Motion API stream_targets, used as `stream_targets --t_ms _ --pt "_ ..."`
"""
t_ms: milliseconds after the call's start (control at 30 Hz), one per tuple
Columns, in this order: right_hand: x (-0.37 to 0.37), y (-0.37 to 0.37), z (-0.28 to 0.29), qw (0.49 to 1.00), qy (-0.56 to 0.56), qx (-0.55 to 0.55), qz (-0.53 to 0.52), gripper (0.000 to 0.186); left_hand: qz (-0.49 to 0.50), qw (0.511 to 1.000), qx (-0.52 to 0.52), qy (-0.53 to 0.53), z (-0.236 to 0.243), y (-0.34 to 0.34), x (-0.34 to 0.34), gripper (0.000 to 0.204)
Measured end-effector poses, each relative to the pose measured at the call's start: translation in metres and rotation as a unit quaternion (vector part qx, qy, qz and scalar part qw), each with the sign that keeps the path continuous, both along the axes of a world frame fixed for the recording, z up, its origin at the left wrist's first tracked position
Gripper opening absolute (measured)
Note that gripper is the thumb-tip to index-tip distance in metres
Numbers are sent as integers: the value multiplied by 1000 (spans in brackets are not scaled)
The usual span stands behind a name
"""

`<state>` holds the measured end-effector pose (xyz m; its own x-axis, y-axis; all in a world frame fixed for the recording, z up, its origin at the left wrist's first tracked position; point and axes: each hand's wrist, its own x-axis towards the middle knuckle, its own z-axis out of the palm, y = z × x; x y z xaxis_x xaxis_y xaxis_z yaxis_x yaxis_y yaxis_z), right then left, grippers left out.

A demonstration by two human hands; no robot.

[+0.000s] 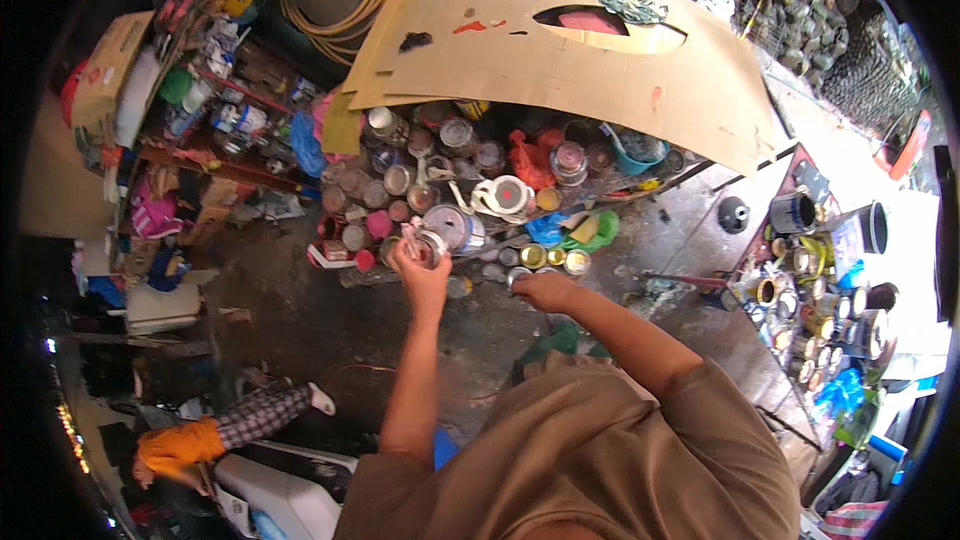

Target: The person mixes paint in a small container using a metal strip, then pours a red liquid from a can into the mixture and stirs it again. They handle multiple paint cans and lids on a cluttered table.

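My left hand (pixel 422 278) is wrapped round a small open can (pixel 432 248) with a light rim and reddish stains, at the front of a crowded shelf of paint cans. Just behind it stands a larger round can (pixel 447 227) with a pale top. Further right, my right hand (pixel 543 292) has its fingers closed at the rim of a small round container (pixel 517 277), partly hidden by the fingers. Beside it are several small tins (pixel 533 256) with yellow contents. A white-handled mug-like pot (pixel 506 197) with a red spot stands behind them.
Cardboard sheets (pixel 560 50) lean over the shelf. A blue bag (pixel 546 229) and a green bag (pixel 598 231) lie near the right hand. More paint cans fill a table (pixel 780 360) at right. A person in orange (pixel 185 448) is at lower left, by a white motorbike-like body (pixel 285 495).
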<state>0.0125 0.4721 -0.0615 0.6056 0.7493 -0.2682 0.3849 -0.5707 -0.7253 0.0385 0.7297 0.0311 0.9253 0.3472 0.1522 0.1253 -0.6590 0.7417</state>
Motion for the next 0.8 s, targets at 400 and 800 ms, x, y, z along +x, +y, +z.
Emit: stream_targets --t_ms 400,800 --pt "105 128 -7 997 17 -59 -36 35 -34 981 38 186 27 13 -66 82" --pt "94 77 6 998 -16 -43 -31 29 -154 972 54 167 -12 1 -154 87"
